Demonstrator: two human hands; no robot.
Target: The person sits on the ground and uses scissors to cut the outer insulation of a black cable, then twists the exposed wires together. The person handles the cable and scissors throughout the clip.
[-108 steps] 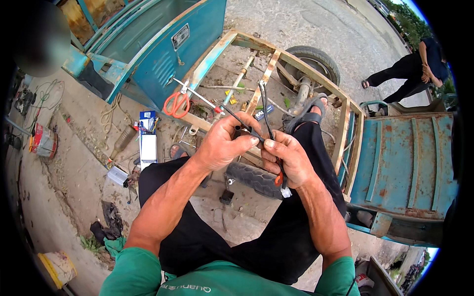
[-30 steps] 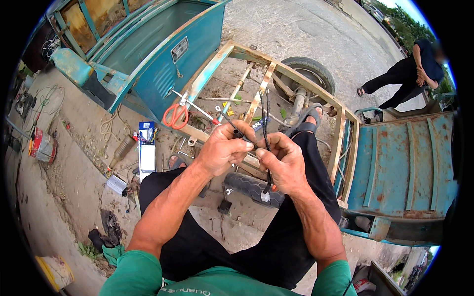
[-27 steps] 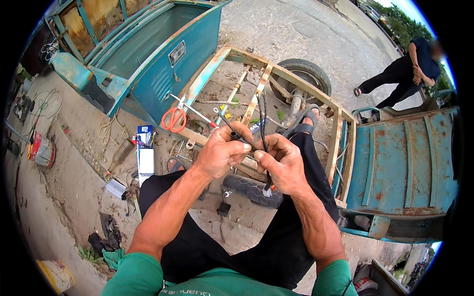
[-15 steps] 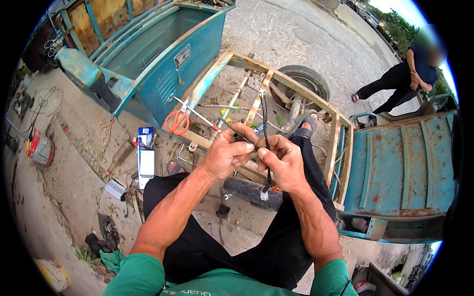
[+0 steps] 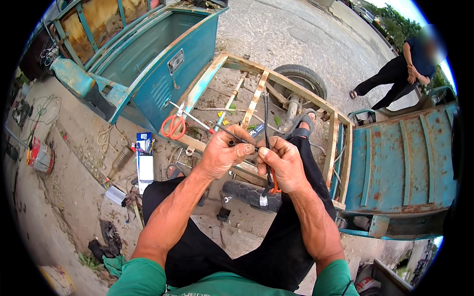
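Both hands meet over the rusty vehicle frame (image 5: 254, 101), between my knees. My left hand (image 5: 223, 154) pinches a thin black cable (image 5: 266, 116) with thumb and forefinger. Close beside it, my right hand (image 5: 284, 164) pinches the same cable, its thumb pressed on the fingers. The cable runs up toward a frame crossbar, and black strands hang below the right hand. Orange handles (image 5: 275, 181) show just under that hand; I cannot tell what tool they belong to. Scissors with orange-red handles (image 5: 173, 127) lie on the frame rail, next to a screwdriver with a red tip (image 5: 212, 131).
A teal truck body (image 5: 163, 74) stands at the left, and a rusty teal panel (image 5: 390, 163) at the right. Wheels (image 5: 302, 75) flank the frame. A blue-and-white box (image 5: 145, 165) and a paint bucket (image 5: 40, 155) sit on the ground. Another person (image 5: 405, 69) stands far right.
Both hands stay together on the cable, with slight finger shifts. The orange handles below my right hand show more now. The whole view has shifted slightly.
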